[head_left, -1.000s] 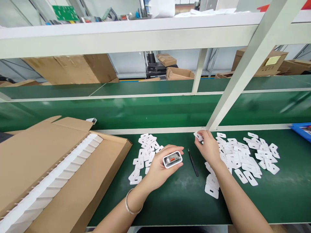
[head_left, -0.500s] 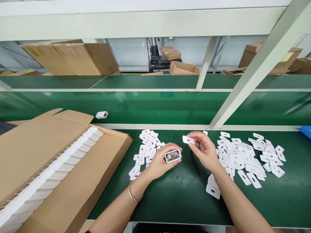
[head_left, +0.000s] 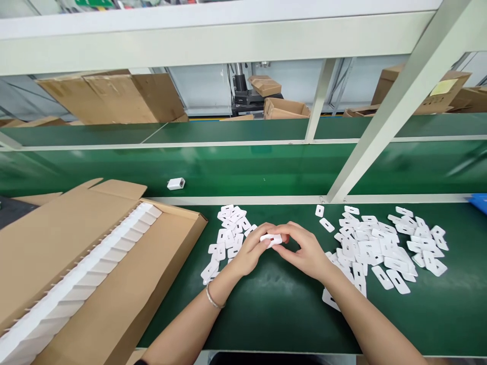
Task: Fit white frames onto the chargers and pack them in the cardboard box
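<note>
My left hand (head_left: 248,254) is closed around a white charger housing, most of which its fingers hide. A small white cover plate with a slot (head_left: 271,240) lies over the housing's open end. From the right, my right hand (head_left: 304,251) pinches the plate's edge between thumb and fingers, so both hands meet at the part. Loose slotted white plates (head_left: 227,238) are scattered just left of my left hand. Beyond my right forearm spreads a larger pile of the same plates (head_left: 371,246), with two single ones (head_left: 326,224) near my right fingers.
An open cardboard box (head_left: 167,253) with a row of white paper dividers (head_left: 95,268) takes up the left side. A white charger (head_left: 176,184) lies on the green strip (head_left: 236,170) behind the bench rail. A slanted metal post (head_left: 380,126) rises at the right.
My right hand has moved left and brought the plate onto the housing, whose inside was visible before. The charger on the green strip behind has shifted to the right.
</note>
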`<state>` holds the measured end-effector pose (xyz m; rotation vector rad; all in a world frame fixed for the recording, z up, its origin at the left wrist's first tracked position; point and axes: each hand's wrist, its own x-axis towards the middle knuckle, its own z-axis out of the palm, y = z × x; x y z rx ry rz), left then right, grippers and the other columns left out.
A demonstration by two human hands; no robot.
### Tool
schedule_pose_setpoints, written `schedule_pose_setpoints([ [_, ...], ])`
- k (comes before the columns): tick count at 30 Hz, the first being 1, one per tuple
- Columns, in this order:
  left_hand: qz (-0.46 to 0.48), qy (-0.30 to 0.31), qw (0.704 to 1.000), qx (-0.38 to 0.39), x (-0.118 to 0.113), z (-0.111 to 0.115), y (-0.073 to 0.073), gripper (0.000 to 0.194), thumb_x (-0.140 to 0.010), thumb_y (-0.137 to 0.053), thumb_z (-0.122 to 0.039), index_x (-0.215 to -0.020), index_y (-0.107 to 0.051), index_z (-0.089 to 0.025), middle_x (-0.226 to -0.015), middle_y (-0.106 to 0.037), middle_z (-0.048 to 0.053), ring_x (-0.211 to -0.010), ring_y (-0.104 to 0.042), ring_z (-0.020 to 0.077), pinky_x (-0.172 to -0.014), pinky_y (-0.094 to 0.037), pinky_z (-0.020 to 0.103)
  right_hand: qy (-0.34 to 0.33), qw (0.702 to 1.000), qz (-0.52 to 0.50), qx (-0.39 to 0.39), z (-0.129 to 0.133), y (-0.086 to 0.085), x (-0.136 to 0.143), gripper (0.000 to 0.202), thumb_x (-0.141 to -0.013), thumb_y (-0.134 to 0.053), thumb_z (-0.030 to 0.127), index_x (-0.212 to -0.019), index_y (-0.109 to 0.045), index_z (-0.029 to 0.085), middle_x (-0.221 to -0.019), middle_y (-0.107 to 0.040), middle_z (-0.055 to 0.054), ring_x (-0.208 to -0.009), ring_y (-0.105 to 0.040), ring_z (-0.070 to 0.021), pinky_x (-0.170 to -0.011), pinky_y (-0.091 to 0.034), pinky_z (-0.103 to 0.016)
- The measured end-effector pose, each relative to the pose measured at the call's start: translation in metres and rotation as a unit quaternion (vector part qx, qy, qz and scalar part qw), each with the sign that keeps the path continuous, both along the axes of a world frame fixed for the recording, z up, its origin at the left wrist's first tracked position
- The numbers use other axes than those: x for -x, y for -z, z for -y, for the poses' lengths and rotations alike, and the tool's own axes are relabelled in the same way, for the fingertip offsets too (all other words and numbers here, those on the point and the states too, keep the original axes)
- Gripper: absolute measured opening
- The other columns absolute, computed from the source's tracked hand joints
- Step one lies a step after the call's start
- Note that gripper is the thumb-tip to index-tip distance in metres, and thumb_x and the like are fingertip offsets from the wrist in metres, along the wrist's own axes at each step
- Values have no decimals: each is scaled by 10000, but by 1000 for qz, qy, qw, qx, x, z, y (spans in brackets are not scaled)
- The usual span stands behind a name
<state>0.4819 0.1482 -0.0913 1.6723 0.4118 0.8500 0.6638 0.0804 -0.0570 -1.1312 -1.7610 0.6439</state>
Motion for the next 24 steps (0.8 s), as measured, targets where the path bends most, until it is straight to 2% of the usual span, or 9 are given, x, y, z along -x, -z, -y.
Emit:
schedule_pose_setpoints([
  [3,-1,-21,1000,-3,0,0,5,446,-1064,-446,-545,-1175,-671,-176,-1163,-679,114,-1097,-630,283,-1021,-464,437,2,1000,-15,-4,-1,3,1,263,-979,-646,232,-1230,-675,306,-916,-671,-15,-821,-614,-180,-754,-557,-346],
  [6,9,-43,999,18,0,2,8,424,-1029,-529,-533,-1219,-689,-189,-1181,-670,111,-1092,-610,271,-970,-469,399,55,994,-99,6,-5,9,0,192,-1013,-589,300,-1193,-651,281,-1100,-679,-62,-798,-627,-163,-733,-577,-345],
  [8,37,-22,995,95,-1,4,7,426,-994,-575,-509,-1225,-712,-178,-1144,-683,118,-1019,-614,252,-825,-484,335,98,986,-132,27,-9,15,-3,158,-1031,-543,316,-1137,-647,261,-1093,-667,-67,-781,-639,-156,-691,-573,-325],
  [11,111,28,962,246,-4,8,5,489,-926,-581,-491,-1216,-740,-130,-1008,-704,122,-793,-597,198,-641,-429,283,111,985,-119,53,-14,23,-7,131,-1017,-554,283,-1052,-675,248,-955,-678,-38,-799,-660,-168,-689,-565,-311],
  [13,149,44,938,309,-5,10,3,515,-888,-571,-471,-1203,-756,-108,-945,-701,113,-672,-555,156,-629,-420,289,111,986,-118,39,-14,24,-6,112,-993,-587,253,-1005,-699,246,-935,-696,-31,-830,-676,-172,-724,-572,-313],
  [16,168,52,913,369,-6,10,0,553,-842,-577,-460,-1219,-762,-100,-914,-697,107,-598,-524,133,-619,-410,300,134,982,-133,1,-11,19,-3,103,-972,-628,235,-985,-729,250,-934,-712,-28,-838,-687,-168,-725,-580,-305],
  [20,161,52,898,405,-7,11,-1,603,-797,-595,-471,-1244,-755,-98,-887,-699,111,-569,-509,140,-597,-401,316,155,980,-122,-8,-6,9,1,106,-967,-645,243,-962,-749,258,-928,-732,-35,-822,-698,-176,-701,-595,-314],
  [24,156,65,905,390,-7,12,-1,584,-826,-576,-464,-1253,-761,-112,-899,-702,113,-594,-522,143,-598,-396,305,160,982,-104,-8,-4,5,2,118,-967,-637,231,-966,-750,266,-942,-743,-32,-811,-708,-175,-697,-603,-317],
])
